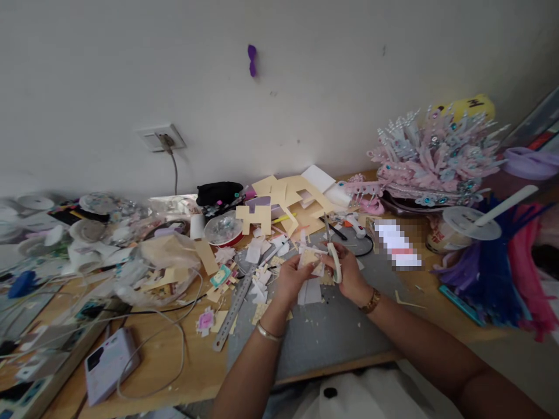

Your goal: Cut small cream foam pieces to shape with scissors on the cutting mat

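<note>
Plain pale wall, head view, with a plugged socket; below it, one wooden table, heavily littered. Grey cutting mat, one, at the front, directly before the wearer. Left hand, with a bangle: fingers closed on a small cream card piece, pinched by its near side, above the mat. Right hand, with a bracelet: curled about white-handled scissors, its fingertips close by the card's right edge; whether they also touch it cannot be told. Relation of note: card lies just left of the scissors, between the two hands; scissors' long axis runs away from the wearer, tips toward the wall and slightly leftward, so the blades point past the card rather than across it. Blade gap: too small to tell. White paper, beneath the hands. Steel ruler, lying slantwise left of the left hand. Cut cream sheets, heaped beyond both hands. Jewelled pink tiaras, clustered at far right.
</note>
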The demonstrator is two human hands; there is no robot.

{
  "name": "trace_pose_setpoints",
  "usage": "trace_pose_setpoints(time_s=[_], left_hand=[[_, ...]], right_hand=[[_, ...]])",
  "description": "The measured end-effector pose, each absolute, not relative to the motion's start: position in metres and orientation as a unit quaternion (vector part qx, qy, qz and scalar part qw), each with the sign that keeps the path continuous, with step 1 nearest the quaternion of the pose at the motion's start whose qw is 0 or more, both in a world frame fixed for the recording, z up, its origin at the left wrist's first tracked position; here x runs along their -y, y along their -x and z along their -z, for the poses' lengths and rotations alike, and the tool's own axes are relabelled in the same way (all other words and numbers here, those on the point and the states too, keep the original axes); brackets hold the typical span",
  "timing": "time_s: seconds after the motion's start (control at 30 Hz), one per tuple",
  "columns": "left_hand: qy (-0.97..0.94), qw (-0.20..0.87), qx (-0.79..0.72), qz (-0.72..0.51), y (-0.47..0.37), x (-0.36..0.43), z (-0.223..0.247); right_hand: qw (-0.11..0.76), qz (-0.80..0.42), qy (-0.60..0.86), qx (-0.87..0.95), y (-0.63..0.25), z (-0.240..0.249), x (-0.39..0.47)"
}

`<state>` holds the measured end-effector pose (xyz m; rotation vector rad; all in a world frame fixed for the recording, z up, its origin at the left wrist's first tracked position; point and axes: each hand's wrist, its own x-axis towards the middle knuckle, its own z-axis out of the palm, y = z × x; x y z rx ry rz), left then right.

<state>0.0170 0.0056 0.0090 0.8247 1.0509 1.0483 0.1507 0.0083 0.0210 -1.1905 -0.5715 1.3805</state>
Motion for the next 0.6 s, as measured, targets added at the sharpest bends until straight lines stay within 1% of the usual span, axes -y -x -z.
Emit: trace_pose_setpoints(time_s=[0.13,0.33,0.6], left_hand=[[-0.315,0.669,-0.454,-0.498,-0.023,-0.002,-0.012],[-0.284,0.621,-0.477,-0.553,-0.034,0.000,-0.003],[-0.262,0.632,-0.481,-0.548,-0.031,-0.001,-0.007]], right_hand=[[0.605,-0.580,0.504,0.208,-0.150,-0.016,-0.011],[0.617,-0.573,0.498,0.205,-0.147,-0.009,-0.010],[0.616,-0.572,0.493,0.224,-0.147,-0.016,-0.008]])
